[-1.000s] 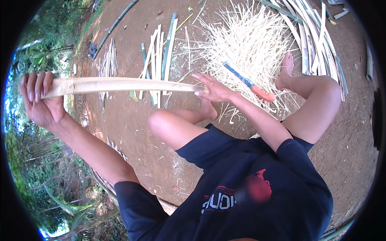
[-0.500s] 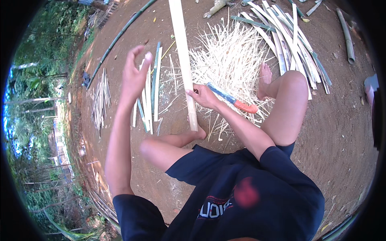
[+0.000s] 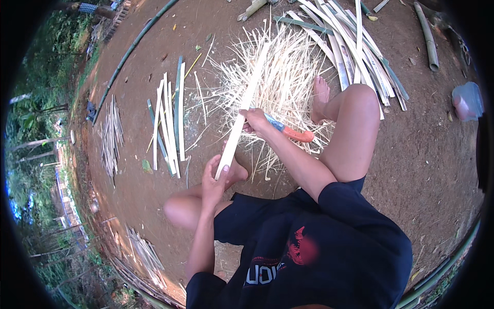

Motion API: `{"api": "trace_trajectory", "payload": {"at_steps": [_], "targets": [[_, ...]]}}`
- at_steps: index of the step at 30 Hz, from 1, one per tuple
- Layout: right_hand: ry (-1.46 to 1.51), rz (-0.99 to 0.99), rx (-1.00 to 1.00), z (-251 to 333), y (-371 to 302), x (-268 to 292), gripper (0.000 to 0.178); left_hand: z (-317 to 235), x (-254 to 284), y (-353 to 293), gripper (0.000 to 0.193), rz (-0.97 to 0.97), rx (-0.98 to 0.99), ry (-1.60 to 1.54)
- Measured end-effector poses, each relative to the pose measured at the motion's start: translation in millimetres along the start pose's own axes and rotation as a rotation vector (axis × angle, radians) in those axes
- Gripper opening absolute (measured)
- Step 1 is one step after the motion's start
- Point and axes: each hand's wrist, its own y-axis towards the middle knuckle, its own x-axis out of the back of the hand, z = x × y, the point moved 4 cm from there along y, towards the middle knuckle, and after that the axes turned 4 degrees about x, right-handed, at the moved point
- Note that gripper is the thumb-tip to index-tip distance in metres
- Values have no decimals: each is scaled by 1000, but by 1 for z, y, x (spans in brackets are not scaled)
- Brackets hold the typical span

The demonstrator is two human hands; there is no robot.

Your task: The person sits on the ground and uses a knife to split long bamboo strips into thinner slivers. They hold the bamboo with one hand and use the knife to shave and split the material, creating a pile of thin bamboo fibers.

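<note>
A pale split bamboo strip (image 3: 247,100) slants across the space between my legs, its far end over a heap of shavings (image 3: 283,67). My left hand (image 3: 213,180) grips its near end, thumb on the upper face. Farther up, my right hand (image 3: 256,122) is closed around the strip's edge. Just right of that hand, a knife with an orange handle (image 3: 299,135) and a bluish blade (image 3: 274,122) lies on the shavings; my right hand and forearm hide part of it.
Several green and pale bamboo strips (image 3: 169,123) lie on the dirt at left, beside a bundle of thin sticks (image 3: 110,135). A larger strip pile (image 3: 355,46) lies at the far right. Beyond are a bamboo pole (image 3: 426,36) and a clear plastic container (image 3: 468,101). My bare feet (image 3: 320,98) flank the shavings.
My left hand has come down from the air, where it was open, and taken the strip's near end. The strip has moved nearer and tilted, its far end swinging right.
</note>
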Motion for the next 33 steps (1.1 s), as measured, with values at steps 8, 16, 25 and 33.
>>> {"api": "trace_trajectory", "payload": {"at_steps": [8, 16, 25, 33], "targets": [[24, 201, -72, 9, -35, -48, 36, -42, 44, -39, 39, -277, -28, -278], [-907, -132, 355, -12, 3, 35, 38, -113, 154, -89, 34, -442, -272, -407], [-1786, -174, -49, -104, 16, 165, 41, -123, 141, -59, 33, -517, -476, -537], [-1620, 31, -107, -124, 20, 167, 52, -148, 143, -45, 29, -471, -607, -418]]}}
